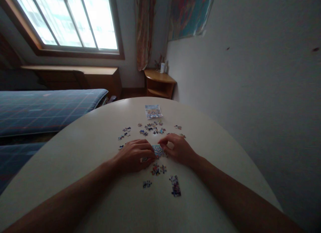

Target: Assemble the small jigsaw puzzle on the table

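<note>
A partly joined jigsaw puzzle (158,150) lies on the pale round table between my two hands. My left hand (137,155) rests at its left edge, fingers bent together and tips pressed on that side. Under the left hand, a bit of another puzzle piece (143,159) shows between thumb and fingers. At the puzzle's upper right, my right hand (177,147) makes a pinch with thumb and forefinger; whatever sits between those tips is too small to make out. Just below the hands is a cluster of loose jigsaw pieces (155,169).
Several scattered pieces (151,127) lie beyond my hands, with a creased picture sheet (153,111) behind them. Nearer me are a joined strip of pieces (176,186) and a small joined pair (147,184). A plaid mattress (50,109) stands left of the table (100,199); a wall (250,92) runs along the right.
</note>
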Demonstrator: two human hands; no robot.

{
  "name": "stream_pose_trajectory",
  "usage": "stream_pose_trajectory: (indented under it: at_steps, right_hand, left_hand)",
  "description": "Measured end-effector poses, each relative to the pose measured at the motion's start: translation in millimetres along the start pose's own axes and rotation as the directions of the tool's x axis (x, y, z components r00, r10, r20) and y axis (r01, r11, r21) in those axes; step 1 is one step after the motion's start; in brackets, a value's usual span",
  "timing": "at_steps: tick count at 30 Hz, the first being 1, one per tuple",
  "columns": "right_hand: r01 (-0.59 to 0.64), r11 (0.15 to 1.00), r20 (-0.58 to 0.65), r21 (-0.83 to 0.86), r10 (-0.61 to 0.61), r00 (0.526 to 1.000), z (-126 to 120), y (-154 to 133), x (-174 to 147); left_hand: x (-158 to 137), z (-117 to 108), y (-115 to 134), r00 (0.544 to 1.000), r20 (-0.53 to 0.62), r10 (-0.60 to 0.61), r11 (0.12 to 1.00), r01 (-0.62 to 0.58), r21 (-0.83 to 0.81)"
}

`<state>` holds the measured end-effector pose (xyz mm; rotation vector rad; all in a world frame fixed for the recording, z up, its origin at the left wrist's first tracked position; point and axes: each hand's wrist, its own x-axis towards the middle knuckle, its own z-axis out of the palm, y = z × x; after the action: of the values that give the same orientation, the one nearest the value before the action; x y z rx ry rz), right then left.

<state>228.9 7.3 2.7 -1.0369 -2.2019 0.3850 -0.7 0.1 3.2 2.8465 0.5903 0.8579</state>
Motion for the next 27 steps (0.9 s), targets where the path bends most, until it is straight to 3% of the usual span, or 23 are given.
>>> stream_pose_trajectory:
  at_steps: [27]
  right_hand:
    - [0.064,0.998,0.079,-0.022,-0.062,0.995,0.3,-1.6,0.5]
  left_hand:
    - [-1.5,1.0,-1.6,1.000,0.000,-0.007,1.000,0.007,-0.002]
